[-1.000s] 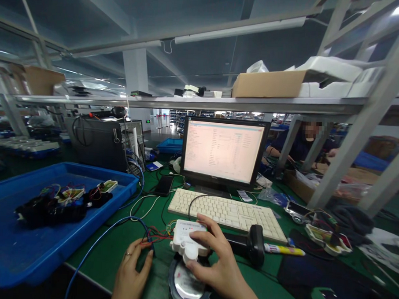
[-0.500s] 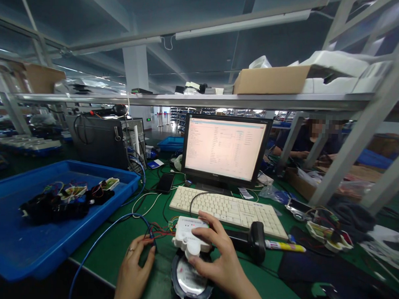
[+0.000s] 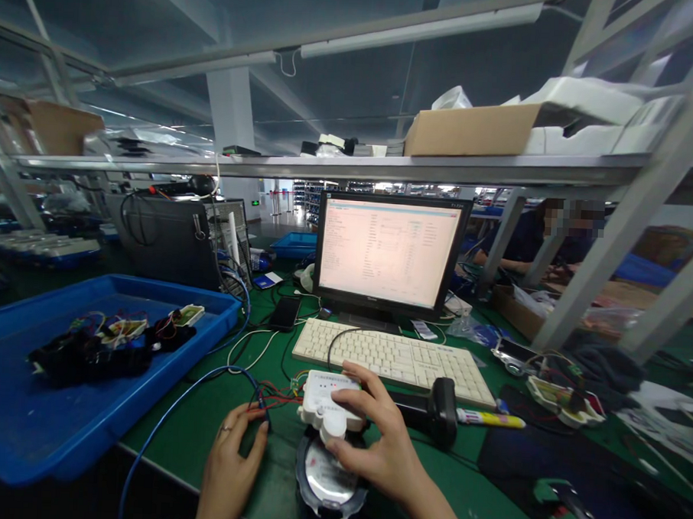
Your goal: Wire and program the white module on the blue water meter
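My right hand (image 3: 388, 437) is closed on a white plastic module (image 3: 319, 388), its fingers on top and its thumb at the near, round knob. Small printed text and tiny red marks show on the module's face. Directly below it is a round meter (image 3: 330, 473) with a clear rim and a silvery face, partly covered by the module and my thumb. Red wires (image 3: 283, 398) run left from the module to my left hand (image 3: 235, 453), whose fingertips close around them beside the end of a blue cable (image 3: 173, 416). A ring is on one left finger.
A keyboard (image 3: 391, 357) and lit monitor (image 3: 384, 250) stand ahead. A black barcode scanner (image 3: 443, 413) and yellow marker (image 3: 492, 419) lie right of my hand. At left, a blue tray (image 3: 6, 428) holds wired parts. A person (image 3: 516, 240) sits beyond the shelf posts.
The view has shifted slightly, so the scene sits a little higher and further left. Both hands keep nearly the same grip on the module and the wires.
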A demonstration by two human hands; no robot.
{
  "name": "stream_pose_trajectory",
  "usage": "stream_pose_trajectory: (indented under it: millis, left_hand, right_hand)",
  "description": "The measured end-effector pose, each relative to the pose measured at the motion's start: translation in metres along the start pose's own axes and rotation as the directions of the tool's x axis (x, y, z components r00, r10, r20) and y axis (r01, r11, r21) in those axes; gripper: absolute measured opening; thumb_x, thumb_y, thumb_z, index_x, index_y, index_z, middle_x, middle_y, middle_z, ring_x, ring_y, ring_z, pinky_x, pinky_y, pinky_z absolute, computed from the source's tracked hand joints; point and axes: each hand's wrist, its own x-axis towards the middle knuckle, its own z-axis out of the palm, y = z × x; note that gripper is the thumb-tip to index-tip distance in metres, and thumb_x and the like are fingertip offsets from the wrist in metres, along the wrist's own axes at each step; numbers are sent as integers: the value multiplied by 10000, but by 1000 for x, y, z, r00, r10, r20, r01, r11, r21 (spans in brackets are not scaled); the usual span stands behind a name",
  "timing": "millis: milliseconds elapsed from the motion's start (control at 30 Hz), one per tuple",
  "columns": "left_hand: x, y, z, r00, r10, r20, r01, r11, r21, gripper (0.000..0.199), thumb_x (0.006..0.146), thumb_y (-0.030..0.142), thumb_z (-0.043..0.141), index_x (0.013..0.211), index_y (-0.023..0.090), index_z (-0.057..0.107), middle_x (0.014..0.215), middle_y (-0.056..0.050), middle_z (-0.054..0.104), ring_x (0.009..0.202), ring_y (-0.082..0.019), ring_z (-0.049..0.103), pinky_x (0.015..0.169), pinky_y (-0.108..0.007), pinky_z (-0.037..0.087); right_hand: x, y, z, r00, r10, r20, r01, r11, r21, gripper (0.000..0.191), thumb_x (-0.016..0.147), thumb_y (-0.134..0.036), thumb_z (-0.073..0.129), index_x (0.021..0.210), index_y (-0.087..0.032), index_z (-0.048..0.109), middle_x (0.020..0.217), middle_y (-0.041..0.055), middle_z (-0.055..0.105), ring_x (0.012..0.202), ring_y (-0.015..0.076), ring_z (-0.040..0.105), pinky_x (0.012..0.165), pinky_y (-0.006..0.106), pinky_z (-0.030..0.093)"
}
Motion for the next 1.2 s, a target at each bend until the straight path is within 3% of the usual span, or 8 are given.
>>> stream_pose_trajectory:
  millis: [700,1200]
  left_hand:
    - [1,4,-1,1000,-23,9,24,1000,-18,334,765,492,485,855,214,647,1038,-115,619,1020,-296,588,900,-500,459]
    - [0,2,0,1000,31,0,-31,999,16,312,777,477,497,852,216,650,1001,-102,643,974,-276,616,858,-453,496]
  right_hand:
    - [-2,1,1,1000,-4,-1,4,1000,-6,424,626,-112,692,1024,-235,617,1315,113,437,1194,273,454,981,394,388]
    - [-1,0,1,1000,-7,-13,7,1000,-23,403,632,-136,694,1017,-230,621,1307,116,446,1192,285,459,976,402,398]
